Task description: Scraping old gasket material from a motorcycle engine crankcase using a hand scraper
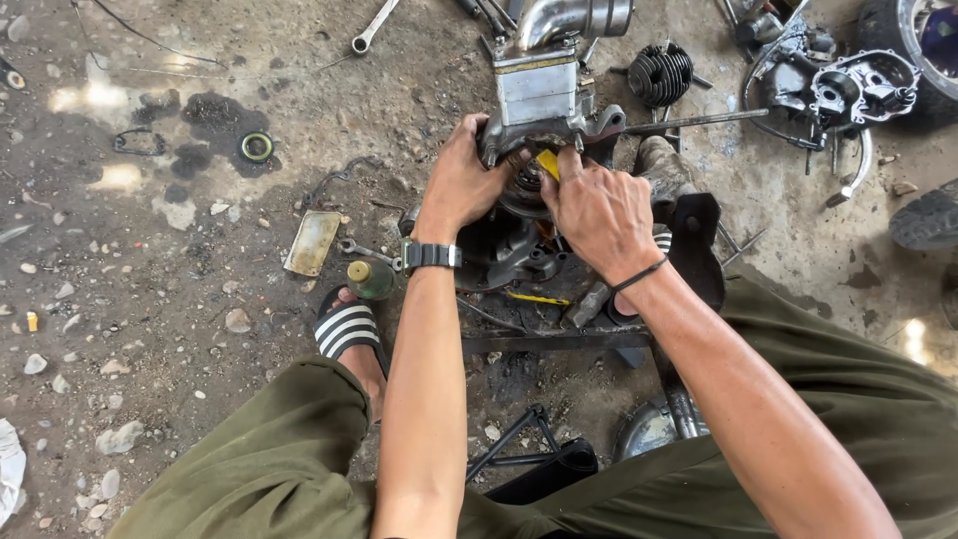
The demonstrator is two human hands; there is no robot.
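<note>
A greasy engine block (539, 95) with a silver cylinder and a chrome pipe on top stands on the dirt floor in front of me. My left hand (461, 180), with a dark watch on its wrist, grips the block's lower left edge. My right hand (599, 210), a black band around the wrist, presses against the block's lower middle, with a small yellow part (549, 163) showing between its fingers. Below both hands lies a dark engine casing (509, 250). What the fingertips do underneath is hidden.
A spanner (371, 28) lies at the top. A finned cylinder (660, 73) and a second engine casing (848, 90) sit top right. A flat metal plate (312, 243), small wrench (364, 250), green-capped bottle (369, 278) and green ring (256, 147) lie left. My sandalled foot (347, 329) rests nearby.
</note>
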